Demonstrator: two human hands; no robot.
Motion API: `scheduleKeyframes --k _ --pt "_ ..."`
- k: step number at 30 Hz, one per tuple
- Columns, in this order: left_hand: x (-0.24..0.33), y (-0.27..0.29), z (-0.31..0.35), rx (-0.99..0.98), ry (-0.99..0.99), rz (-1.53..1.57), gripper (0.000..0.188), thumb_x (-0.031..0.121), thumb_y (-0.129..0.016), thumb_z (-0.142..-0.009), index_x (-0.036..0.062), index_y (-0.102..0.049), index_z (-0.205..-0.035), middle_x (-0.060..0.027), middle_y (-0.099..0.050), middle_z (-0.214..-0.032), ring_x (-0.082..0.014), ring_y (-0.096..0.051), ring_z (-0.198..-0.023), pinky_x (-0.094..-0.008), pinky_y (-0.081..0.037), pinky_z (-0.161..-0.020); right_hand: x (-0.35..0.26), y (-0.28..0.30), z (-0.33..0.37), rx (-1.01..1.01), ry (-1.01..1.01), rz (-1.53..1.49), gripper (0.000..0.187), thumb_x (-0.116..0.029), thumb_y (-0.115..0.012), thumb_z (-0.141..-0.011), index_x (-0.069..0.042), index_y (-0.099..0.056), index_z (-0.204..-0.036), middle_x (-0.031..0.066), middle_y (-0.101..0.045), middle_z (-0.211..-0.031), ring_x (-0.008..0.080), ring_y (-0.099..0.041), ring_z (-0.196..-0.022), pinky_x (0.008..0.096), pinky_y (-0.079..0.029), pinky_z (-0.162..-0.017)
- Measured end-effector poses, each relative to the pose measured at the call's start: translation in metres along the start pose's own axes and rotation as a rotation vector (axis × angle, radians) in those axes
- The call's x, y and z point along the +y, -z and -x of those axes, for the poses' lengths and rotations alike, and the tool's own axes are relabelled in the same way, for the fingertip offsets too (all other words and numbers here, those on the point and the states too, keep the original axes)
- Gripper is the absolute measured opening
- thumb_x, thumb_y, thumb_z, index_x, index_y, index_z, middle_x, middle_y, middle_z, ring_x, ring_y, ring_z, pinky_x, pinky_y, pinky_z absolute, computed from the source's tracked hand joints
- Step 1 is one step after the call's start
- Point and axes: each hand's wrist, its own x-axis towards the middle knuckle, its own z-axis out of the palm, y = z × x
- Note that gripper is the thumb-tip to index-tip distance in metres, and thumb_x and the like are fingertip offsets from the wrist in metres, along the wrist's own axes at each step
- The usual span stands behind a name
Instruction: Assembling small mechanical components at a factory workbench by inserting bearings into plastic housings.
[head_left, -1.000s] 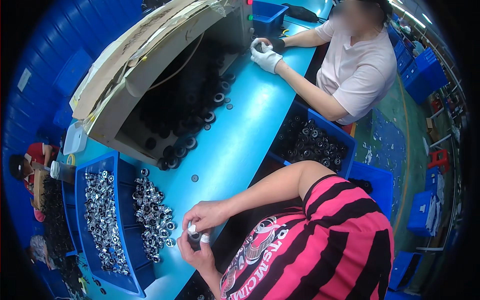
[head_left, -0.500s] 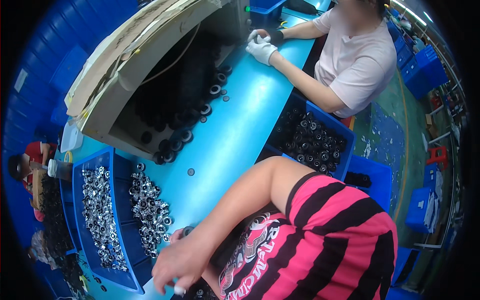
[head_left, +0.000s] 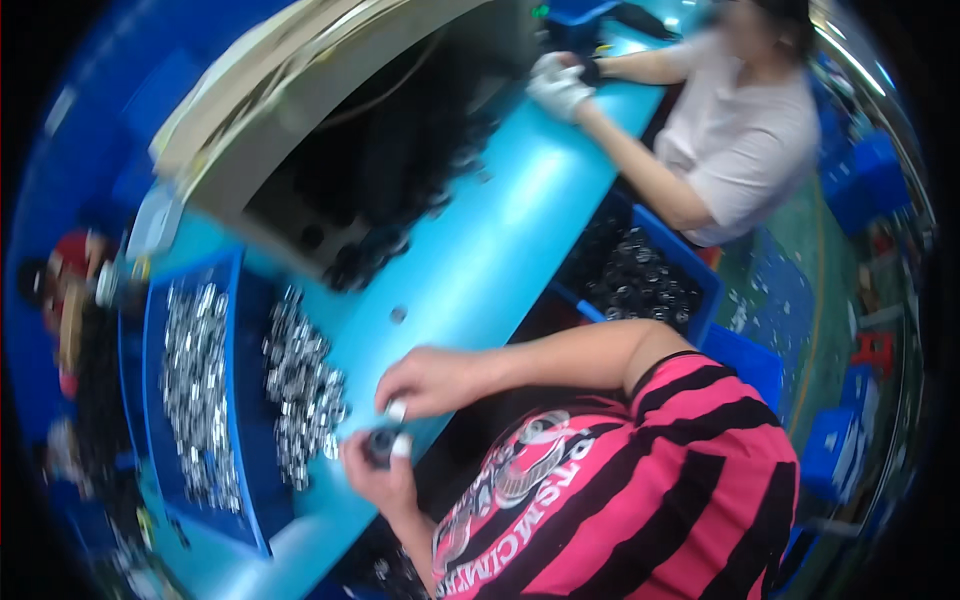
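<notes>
My left hand [head_left: 378, 482] is closed around a small dark round part [head_left: 382, 445], gripped between its thumb and fingers. Just above it is my right hand [head_left: 435, 382], its fingers curled into a pinch; whatever they may hold is too blurred to make out. Both hands have white covers on fingertips. Beside them on the blue-green table [head_left: 470, 260] lies a heap of shiny silver parts [head_left: 302, 390]. A single dark round piece [head_left: 398, 315] lies beyond my right hand.
A blue bin [head_left: 240, 400] of silver parts stands to the left. An open box [head_left: 225, 200] spills black round parts onto the table. On the right, another blue bin [head_left: 710, 285] holds black parts, near a co-worker [head_left: 750, 130] wearing white gloves [head_left: 560, 90].
My right hand has moved up and back from low near the table edge to beside my left hand. The left hand, mostly hidden before, now shows with the dark part. The whole view has shifted.
</notes>
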Motion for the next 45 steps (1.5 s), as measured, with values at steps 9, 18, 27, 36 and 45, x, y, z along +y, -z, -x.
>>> scheduleKeyframes --k 9,18,27,36,45 --pt "0.016 0.016 -0.009 0.009 0.110 -0.083 0.043 0.019 -0.089 -0.068 0.0033 -0.064 -0.098 -0.0035 -0.056 -0.091 -0.0138 -0.054 -0.075 -0.0263 -0.044 -0.064 0.022 0.028 -0.026 0.049 -0.224 0.139 0.025 -0.015 -0.070 -0.088 -0.004 -0.073 -0.111 0.0103 -0.072 -0.097 0.0188 -0.068 -0.082 0.0315 -0.055 -0.077" --pt "0.011 0.011 -0.006 0.095 0.036 -0.108 0.049 0.020 -0.093 -0.065 0.0069 -0.067 -0.104 -0.0026 -0.055 -0.091 -0.0129 -0.052 -0.072 -0.0268 -0.045 -0.061 0.043 0.039 -0.060 0.114 -0.135 0.407 0.025 -0.011 -0.070 -0.088 -0.007 -0.072 -0.112 0.0088 -0.068 -0.101 0.0199 -0.067 -0.085 0.0309 -0.054 -0.077" --pt "0.005 0.010 -0.008 0.136 0.018 -0.063 0.051 0.022 -0.092 -0.066 0.0080 -0.066 -0.108 -0.0035 -0.054 -0.091 -0.0144 -0.055 -0.074 -0.0283 -0.048 -0.062 0.043 -0.021 -0.096 -0.070 0.220 0.642 0.045 -0.008 -0.072 -0.082 -0.015 -0.063 -0.125 0.0094 -0.059 -0.118 0.0314 -0.062 -0.105 0.0419 -0.053 -0.088" --pt "0.001 0.016 0.003 0.006 0.456 1.143 0.048 0.031 -0.062 -0.100 -0.0022 -0.052 -0.133 -0.0129 -0.060 -0.101 -0.0201 -0.060 -0.085 -0.0348 -0.053 -0.075 0.044 -0.026 -0.093 -0.043 0.215 0.577 0.035 -0.003 -0.069 -0.081 -0.011 -0.066 -0.115 0.0100 -0.063 -0.097 0.0287 -0.065 -0.091 0.0383 -0.053 -0.080" --pt "0.002 0.006 0.011 0.004 0.587 1.632 0.056 0.044 -0.040 -0.108 -0.0001 -0.044 -0.143 -0.0131 -0.062 -0.101 -0.0232 -0.061 -0.090 -0.0397 -0.055 -0.076 0.011 -0.022 -0.046 0.013 -0.158 -0.205 0.039 -0.009 -0.074 -0.084 -0.005 -0.066 -0.122 0.0021 -0.058 -0.098 0.0087 -0.058 -0.084 0.0244 -0.052 -0.077"
